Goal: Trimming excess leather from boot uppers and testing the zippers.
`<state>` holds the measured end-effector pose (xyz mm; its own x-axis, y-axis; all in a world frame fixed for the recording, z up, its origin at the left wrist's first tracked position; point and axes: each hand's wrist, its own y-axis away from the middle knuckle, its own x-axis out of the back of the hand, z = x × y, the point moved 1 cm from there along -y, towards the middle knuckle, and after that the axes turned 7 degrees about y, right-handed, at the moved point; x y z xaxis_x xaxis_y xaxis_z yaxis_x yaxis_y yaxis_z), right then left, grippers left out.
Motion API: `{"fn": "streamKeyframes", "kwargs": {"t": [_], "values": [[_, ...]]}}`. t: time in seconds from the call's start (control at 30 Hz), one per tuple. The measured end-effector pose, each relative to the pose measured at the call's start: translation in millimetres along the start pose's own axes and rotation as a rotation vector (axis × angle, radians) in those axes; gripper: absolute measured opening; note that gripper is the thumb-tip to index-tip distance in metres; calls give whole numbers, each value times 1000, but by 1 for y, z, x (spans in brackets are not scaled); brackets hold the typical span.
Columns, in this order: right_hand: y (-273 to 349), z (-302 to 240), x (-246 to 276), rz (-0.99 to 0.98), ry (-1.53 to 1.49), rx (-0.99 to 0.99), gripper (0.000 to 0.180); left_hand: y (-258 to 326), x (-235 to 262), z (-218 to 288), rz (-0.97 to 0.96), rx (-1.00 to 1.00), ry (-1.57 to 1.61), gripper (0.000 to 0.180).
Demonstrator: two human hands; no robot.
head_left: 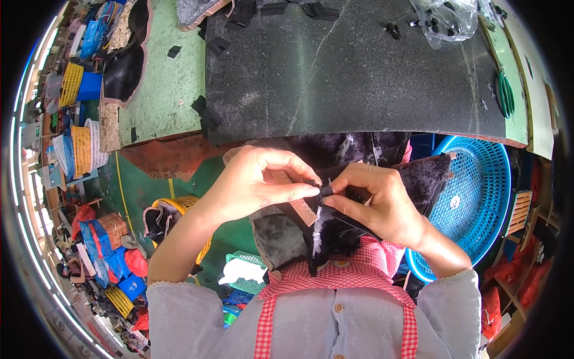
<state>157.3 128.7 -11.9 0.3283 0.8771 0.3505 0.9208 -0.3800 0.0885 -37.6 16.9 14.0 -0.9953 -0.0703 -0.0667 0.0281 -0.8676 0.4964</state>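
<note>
Above my lap, my left hand (254, 182) and my right hand (378, 200) meet fingertip to fingertip. Both are closed in a pinch on a small black strip-like piece (323, 192); its exact kind is partly hidden by the fingers. Beneath them, black furry material (426, 179) spreads over my lap, with a greyish furry part (281, 239) at the left. A tan stitched edge strip (304, 211) runs below my left fingers. A pale tuft of fibre (317, 230) shows on the dark material below the pinch.
Ahead lies a worktable with a dark mat (371, 78), several small black strips (206, 112) and a clear plastic bag (445, 24). Green-handled scissors (505, 96) lie at its right edge. A big blue basket (469, 209) stands to my right, a yellow basket (203, 246) to my left.
</note>
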Motion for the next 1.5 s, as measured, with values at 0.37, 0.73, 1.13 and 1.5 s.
{"fn": "streamKeyframes", "kwargs": {"t": [0.37, 0.73, 1.13, 1.5], "values": [[-4, -8, 6, -30, -171, -126, 10, 1, -1, 4, 2, 5, -33, 18], [-3, 1, 1, 73, -216, -93, 14, -2, -1, 4, -8, 1, -7, 16], [0, 2, 0, 114, -205, -47, 13, -3, 1, 4, -30, -24, -101, 14], [3, 7, -7, 199, -277, -42, 13, -5, -1, -1, -81, 5, 96, 13]]}}
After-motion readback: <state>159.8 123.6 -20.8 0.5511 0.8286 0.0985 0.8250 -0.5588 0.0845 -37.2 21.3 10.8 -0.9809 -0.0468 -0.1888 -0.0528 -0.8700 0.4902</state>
